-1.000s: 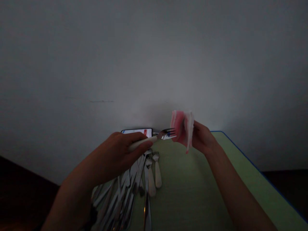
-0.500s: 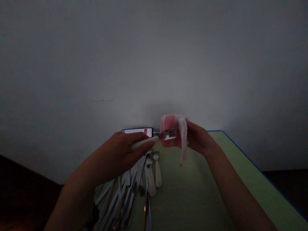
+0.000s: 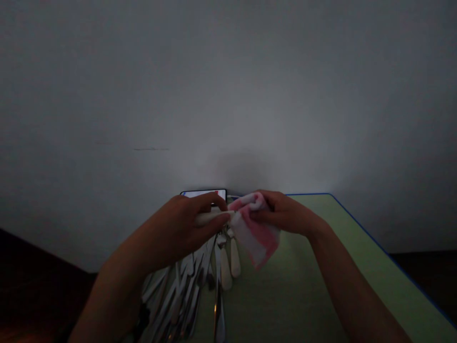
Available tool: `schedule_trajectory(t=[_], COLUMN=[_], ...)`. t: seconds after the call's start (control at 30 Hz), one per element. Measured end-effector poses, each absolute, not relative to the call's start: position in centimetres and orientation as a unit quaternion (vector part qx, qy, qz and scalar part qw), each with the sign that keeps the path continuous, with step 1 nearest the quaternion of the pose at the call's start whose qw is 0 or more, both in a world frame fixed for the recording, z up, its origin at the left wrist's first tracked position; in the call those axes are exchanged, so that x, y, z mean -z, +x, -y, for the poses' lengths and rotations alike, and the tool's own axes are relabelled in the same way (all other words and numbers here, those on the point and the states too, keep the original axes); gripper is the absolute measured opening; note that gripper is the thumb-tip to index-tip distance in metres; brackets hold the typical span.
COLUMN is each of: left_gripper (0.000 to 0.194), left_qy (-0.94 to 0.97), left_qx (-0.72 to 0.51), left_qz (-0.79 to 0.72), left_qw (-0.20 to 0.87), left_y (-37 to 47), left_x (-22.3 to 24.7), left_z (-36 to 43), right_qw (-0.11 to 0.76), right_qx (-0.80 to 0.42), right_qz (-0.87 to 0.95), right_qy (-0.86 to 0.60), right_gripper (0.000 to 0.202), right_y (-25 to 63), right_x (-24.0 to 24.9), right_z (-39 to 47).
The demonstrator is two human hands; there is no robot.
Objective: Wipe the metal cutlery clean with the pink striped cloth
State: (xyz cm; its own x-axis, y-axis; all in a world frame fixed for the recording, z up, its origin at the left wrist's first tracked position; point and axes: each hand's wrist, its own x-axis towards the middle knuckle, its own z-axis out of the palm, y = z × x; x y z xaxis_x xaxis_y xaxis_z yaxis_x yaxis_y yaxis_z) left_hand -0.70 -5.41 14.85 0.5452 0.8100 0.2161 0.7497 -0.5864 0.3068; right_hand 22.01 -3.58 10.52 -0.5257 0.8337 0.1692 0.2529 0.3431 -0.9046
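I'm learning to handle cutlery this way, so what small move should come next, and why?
Probably slide the soft pink-and-white cloth gently rightward along the white-handled utensil: the right hand pinches the cloth, which hides the utensil's far end, while the left hand grips the handle.

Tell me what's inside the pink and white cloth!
The white handle in the left hand runs up to the cloth; whatever it and the right hand cover can't be seen.
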Motion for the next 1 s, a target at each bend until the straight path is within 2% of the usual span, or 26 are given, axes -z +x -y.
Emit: schedule_trajectory(t=[0.23,0.57,0.83,1.0], left_gripper=[0.029,0.032,0.032,0.023], left_qy=[0.878,0.88,0.86,0.849], left_qx=[-0.153,-0.106,-0.095,-0.106], left_qz=[-0.442,-0.445,-0.427,-0.452], left_qw=[0.099,0.124,0.262,0.25], left_y=[-0.3,-0.5,0.2,-0.2], left_x=[-15.1,-14.1,-14.4,-13.9], left_z=[5.6,5.1,5.3,4.9], right_qw=[0.354,0.319,0.439,0.504], right_qx=[-0.379,-0.346,-0.424,-0.436], right_qz=[0.77,0.796,0.699,0.645], right_qy=[-0.372,-0.38,-0.372,-0.375], right_gripper=[0.021,0.015,0.027,0.026], right_y=[21.9,22.0,21.6,22.2], right_x=[-10.9,-11.6,-11.1,-10.7], right_z=[3.8,4.2,3.7,3.3])
